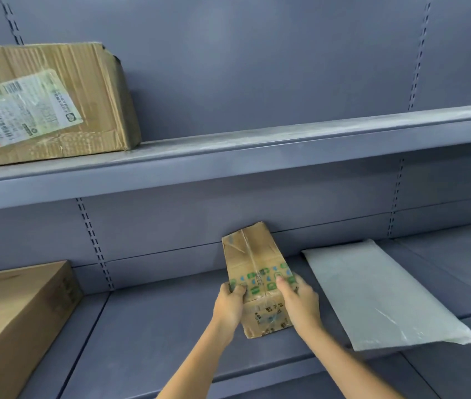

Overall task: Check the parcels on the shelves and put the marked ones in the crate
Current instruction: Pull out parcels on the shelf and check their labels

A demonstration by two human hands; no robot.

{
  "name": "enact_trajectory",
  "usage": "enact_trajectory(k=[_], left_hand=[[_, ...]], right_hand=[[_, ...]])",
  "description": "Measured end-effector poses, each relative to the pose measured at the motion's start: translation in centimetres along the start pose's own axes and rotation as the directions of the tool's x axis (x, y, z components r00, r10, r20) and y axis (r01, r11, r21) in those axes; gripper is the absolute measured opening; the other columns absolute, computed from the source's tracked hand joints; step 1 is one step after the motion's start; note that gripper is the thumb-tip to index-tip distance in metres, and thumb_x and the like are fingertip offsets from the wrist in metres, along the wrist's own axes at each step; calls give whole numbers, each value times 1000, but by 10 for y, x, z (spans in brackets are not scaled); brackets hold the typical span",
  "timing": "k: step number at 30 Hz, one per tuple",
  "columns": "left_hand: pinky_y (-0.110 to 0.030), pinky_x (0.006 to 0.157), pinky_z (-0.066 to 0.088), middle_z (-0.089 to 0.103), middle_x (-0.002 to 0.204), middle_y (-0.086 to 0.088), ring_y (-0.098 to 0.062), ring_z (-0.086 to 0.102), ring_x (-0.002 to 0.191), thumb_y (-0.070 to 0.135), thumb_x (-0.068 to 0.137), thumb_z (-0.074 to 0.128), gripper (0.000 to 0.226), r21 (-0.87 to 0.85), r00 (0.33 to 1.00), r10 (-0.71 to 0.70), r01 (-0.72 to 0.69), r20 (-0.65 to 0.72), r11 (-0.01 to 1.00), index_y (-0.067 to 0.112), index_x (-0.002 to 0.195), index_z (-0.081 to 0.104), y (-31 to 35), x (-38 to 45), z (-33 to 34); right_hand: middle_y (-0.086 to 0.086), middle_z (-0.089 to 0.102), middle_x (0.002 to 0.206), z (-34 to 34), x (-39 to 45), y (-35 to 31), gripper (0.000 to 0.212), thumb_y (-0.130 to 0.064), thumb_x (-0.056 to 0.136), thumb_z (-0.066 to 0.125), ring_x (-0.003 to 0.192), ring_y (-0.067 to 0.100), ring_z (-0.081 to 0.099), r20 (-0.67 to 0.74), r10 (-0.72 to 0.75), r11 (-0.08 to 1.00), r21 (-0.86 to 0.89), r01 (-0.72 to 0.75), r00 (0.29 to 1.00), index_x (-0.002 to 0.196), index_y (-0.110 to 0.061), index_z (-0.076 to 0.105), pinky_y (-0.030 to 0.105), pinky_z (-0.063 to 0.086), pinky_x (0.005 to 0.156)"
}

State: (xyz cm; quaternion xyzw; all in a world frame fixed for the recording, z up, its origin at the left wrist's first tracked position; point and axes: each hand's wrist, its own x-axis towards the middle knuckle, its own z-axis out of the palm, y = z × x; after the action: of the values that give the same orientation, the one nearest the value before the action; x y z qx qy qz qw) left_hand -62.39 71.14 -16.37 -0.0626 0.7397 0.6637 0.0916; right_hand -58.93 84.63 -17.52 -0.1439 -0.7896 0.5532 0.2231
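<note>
A small taped cardboard parcel [254, 263] with green printed symbols lies on the lower grey shelf [156, 318], its far end against the back panel. My left hand [230, 305] grips its near left side, thumb curled over the top. My right hand [300, 300] holds the near right side, thumb on the top face. No crate is in view.
A flat white plastic mailer [372, 295] lies just right of the parcel. A large brown box [12, 321] stands at the lower left. On the upper shelf [257, 151], a worn carton [55, 102] with a shipping label sits at the left.
</note>
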Motion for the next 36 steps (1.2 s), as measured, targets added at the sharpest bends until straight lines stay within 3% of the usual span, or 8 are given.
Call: enact_trajectory(k=[6,12,16,20,24,31,33,36], left_hand=[[-33,72,50,60,96,-5,-21,60,85,18,95,45,25,-40,999,-31,31,-3,999,8,117,44,1,-20,-59],[-47,99,46,47,137,-5,-29,54,117,77,52,57,96,-131,989,-142,147,48,980,47,138,26,-42,-42,-127],[-45,100,46,56,130,-6,-26,57,114,77,62,53,84,-228,987,-156,144,-36,963,29,132,46,-67,-59,-155],[-41,94,48,67,110,-9,-28,63,101,53,93,35,51,-254,988,-124,96,-96,962,14,110,64,-44,-84,-174],[-39,82,53,69,102,-10,-27,66,91,35,97,39,35,-267,995,-71,49,-76,963,11,106,63,-33,-91,-184],[-31,71,55,64,117,-12,-24,65,96,25,98,40,30,-152,997,28,-39,-69,988,8,123,44,-39,-103,-185],[-24,64,51,64,116,-6,-19,66,94,31,99,38,27,-119,995,75,-82,-61,989,16,121,44,-45,-109,-185],[-25,69,52,65,114,-1,-18,66,98,32,99,36,22,-165,990,133,-140,-56,976,26,117,46,-54,-116,-183]], right_hand=[[7,56,131,36,-58,-19,96,-81,74,23,117,22,56,77,-282,937,-191,292,956,133,-9,46,36,51,92],[11,67,114,71,-129,-63,73,-59,91,24,107,22,63,208,-540,727,-374,576,816,111,-2,65,31,51,87],[4,69,111,92,-158,-76,58,-55,79,43,105,15,65,387,-546,640,-379,668,743,103,-10,70,30,51,86],[5,65,119,109,-173,-82,65,-49,93,19,114,15,59,492,-549,606,-323,727,676,110,-9,67,35,46,99],[-1,43,143,119,-177,-93,53,-34,94,19,135,8,34,497,-499,712,-231,663,710,135,-12,45,13,12,109],[7,57,130,97,-159,-88,50,-37,94,31,122,22,52,149,-343,925,-116,361,928,125,-8,55,32,42,100],[7,53,135,87,-144,-78,42,-31,96,40,125,23,48,219,-134,978,-125,164,966,132,-10,49,32,38,101],[7,60,124,89,-141,-65,35,-36,95,40,113,21,56,441,71,996,-87,-36,895,121,-19,58,36,44,98]])
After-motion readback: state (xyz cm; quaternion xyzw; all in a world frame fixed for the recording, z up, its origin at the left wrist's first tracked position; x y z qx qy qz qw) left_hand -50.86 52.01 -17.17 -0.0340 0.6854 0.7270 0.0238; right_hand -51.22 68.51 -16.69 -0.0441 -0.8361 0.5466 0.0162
